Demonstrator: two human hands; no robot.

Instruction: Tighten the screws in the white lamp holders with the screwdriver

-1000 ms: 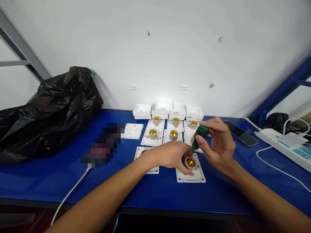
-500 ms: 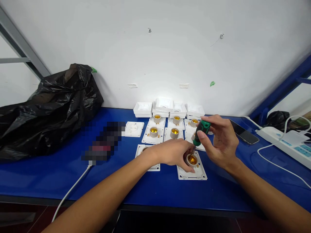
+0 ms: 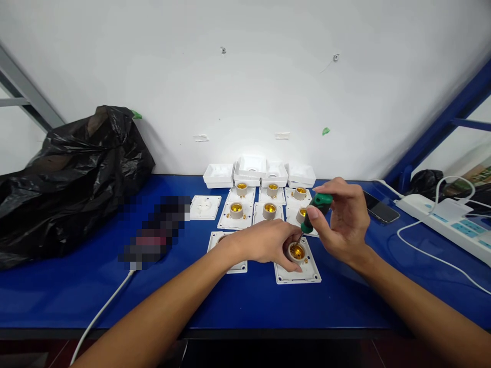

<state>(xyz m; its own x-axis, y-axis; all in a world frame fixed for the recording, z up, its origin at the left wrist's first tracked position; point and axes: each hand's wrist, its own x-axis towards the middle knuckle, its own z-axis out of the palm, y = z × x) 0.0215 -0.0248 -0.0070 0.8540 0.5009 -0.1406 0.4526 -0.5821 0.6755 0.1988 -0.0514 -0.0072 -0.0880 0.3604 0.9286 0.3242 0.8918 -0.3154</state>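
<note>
A round lamp socket [image 3: 296,251] sits on a square white base plate [image 3: 295,276] near the front of a blue table [image 3: 245,306], between the two hands. Its outer ring is pale and thick-walled; the inside is a shiny gold-coloured metal cup. A small brass-coloured terminal shows on the plate beside it, and the plate's visible corners have holes.

The left hand [image 3: 273,241] curves around the socket, its thumb and fingers parted by about the socket's width and gripping the ring. Some of its fingertips are hidden. The right hand [image 3: 342,225] pinches a green and black screwdriver [image 3: 317,207] between thumb and fingers, the grip closed to the handle's thickness. The screwdriver tilts, its tip down at the cup; exact contact is too small to tell.

Behind stand two rows of similar sockets [image 3: 269,210] on white plates, with white covers [image 3: 218,176] against the wall.
</note>
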